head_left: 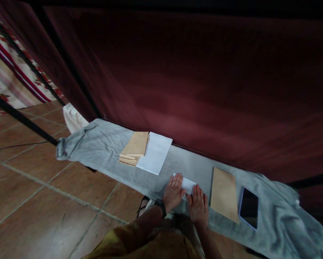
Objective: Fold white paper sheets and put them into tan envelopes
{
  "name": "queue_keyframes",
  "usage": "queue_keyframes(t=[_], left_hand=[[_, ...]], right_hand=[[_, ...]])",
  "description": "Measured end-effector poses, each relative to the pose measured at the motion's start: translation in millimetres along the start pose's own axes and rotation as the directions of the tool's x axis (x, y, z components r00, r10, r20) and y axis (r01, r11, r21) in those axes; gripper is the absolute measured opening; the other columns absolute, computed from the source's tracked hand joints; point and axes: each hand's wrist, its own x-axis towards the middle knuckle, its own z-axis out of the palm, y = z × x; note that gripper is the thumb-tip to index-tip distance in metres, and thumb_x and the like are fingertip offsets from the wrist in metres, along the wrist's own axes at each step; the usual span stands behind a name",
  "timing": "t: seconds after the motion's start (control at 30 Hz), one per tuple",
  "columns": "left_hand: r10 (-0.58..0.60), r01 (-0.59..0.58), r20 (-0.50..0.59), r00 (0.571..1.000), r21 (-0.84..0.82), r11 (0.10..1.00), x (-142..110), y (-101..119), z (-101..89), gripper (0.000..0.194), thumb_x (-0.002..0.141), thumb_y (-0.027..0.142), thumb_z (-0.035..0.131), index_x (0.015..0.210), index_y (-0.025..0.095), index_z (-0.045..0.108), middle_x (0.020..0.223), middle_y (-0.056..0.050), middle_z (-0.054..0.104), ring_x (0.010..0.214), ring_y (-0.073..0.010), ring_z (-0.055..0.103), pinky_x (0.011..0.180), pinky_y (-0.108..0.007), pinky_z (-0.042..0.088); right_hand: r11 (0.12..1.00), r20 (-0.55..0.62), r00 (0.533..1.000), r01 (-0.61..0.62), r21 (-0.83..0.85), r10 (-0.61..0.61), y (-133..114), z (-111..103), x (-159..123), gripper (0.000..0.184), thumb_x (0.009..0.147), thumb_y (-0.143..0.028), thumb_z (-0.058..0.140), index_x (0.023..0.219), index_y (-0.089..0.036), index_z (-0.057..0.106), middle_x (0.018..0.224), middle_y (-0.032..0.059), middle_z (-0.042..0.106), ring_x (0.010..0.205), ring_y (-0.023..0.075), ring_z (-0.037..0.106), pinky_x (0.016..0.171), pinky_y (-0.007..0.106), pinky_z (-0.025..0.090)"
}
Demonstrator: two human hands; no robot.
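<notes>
A small piece of white paper [187,185], looking folded, lies on the grey cloth in front of me. My left hand [174,190], with a dark watch at the wrist, rests flat on its left side, fingers stretched out. On the right side of the paper lies my right hand [198,205], also flat with fingers extended. Both hands cover part of the paper. To the left a larger white sheet [156,153] lies beside a pile of brown envelopes [135,145]. A single brown envelope [224,192] sits just right of my right hand.
A phone [249,208] with a dark screen lies right of the single envelope. Grey cloth [104,144] covers the narrow bench, bunched at both ends. A dark red curtain [177,90] hangs behind it. Black metal poles [21,117] stand at the left above the tiled floor [42,194].
</notes>
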Motion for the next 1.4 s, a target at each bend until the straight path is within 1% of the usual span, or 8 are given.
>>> queue_keyframes(t=[0.17,0.33,0.47,0.57,0.9,1.1,1.33,1.4], left_hand=[[-0.075,0.076,-0.022,0.997,0.048,0.996,-6,-21,-4.4,0.059,0.103,0.037,0.035,0.155,0.010,0.032,0.160,-0.015,0.040,0.151,-0.0234,0.033,0.124,-0.046,0.028],[-0.093,0.094,-0.021,0.995,0.055,0.994,-6,-25,-2.5,0.057,0.101,0.030,0.035,0.154,0.008,0.035,0.158,-0.016,0.044,0.150,-0.0243,0.035,0.123,-0.048,0.029],[-0.077,0.078,-0.008,0.997,0.053,0.996,-4,-25,-3.6,0.057,0.100,0.027,0.034,0.153,0.007,0.035,0.159,-0.016,0.041,0.151,-0.0248,0.033,0.123,-0.048,0.029],[-0.084,0.083,0.018,0.996,0.051,0.995,-3,-24,-6.5,0.058,0.100,0.027,0.035,0.153,0.006,0.035,0.160,-0.017,0.039,0.151,-0.0251,0.032,0.124,-0.047,0.027],[-0.110,0.111,-0.004,0.994,0.019,0.994,-12,-30,-12.0,0.066,0.101,0.035,0.033,0.161,0.012,0.017,0.160,-0.015,0.040,0.151,-0.0252,0.033,0.124,-0.049,0.025],[-0.127,0.127,0.011,0.992,0.027,0.992,-19,-34,-18.8,0.063,0.102,0.033,0.032,0.160,0.011,0.021,0.161,-0.014,0.039,0.151,-0.0244,0.032,0.124,-0.048,0.024],[-0.145,0.145,0.015,0.989,0.041,0.989,-22,-35,-25.8,0.063,0.101,0.031,0.034,0.160,0.012,0.023,0.161,-0.014,0.039,0.151,-0.0254,0.033,0.124,-0.048,0.024],[-0.094,0.093,0.022,0.995,0.046,0.995,-24,-35,-30.0,0.062,0.101,0.032,0.037,0.159,0.015,0.027,0.163,-0.012,0.035,0.152,-0.0264,0.031,0.125,-0.049,0.022]], right_hand=[[1.000,0.006,1.000,-0.018,0.006,0.018,-1,-5,3,0.063,0.106,-0.044,0.025,0.160,-0.012,0.026,0.154,0.0209,0.047,0.137,0.0335,0.049,0.114,0.054,0.031],[0.999,0.050,0.998,-0.048,0.023,0.047,-16,-13,10,0.062,0.108,-0.040,0.023,0.162,-0.010,0.016,0.156,0.0209,0.044,0.142,0.0306,0.044,0.117,0.053,0.029],[0.996,0.050,0.998,0.036,0.080,-0.040,-38,-13,12,0.058,0.108,-0.037,0.025,0.161,-0.014,0.021,0.155,0.0170,0.047,0.142,0.0282,0.043,0.117,0.050,0.029],[0.995,0.038,0.999,0.029,0.092,-0.033,-44,-14,9,0.057,0.108,-0.037,0.030,0.161,-0.016,0.025,0.154,0.0161,0.049,0.142,0.0275,0.045,0.117,0.050,0.030],[1.000,0.095,0.995,0.018,0.001,-0.018,-9,-28,-10,0.063,0.108,-0.038,0.029,0.163,-0.012,0.011,0.158,0.0190,0.042,0.145,0.0287,0.040,0.119,0.050,0.026],[1.000,0.105,0.994,0.029,-0.009,-0.028,-8,-31,-12,0.064,0.108,-0.039,0.031,0.163,-0.012,0.011,0.158,0.0200,0.041,0.145,0.0289,0.041,0.119,0.050,0.025],[1.000,0.094,0.995,0.021,0.008,-0.022,-8,-31,-12,0.063,0.108,-0.042,0.027,0.162,-0.011,0.020,0.158,0.0193,0.042,0.144,0.0298,0.042,0.118,0.051,0.027],[0.999,0.083,0.996,0.032,0.008,-0.032,-7,-31,-13,0.062,0.108,-0.042,0.026,0.161,-0.011,0.020,0.158,0.0199,0.042,0.143,0.0302,0.043,0.117,0.052,0.027]])
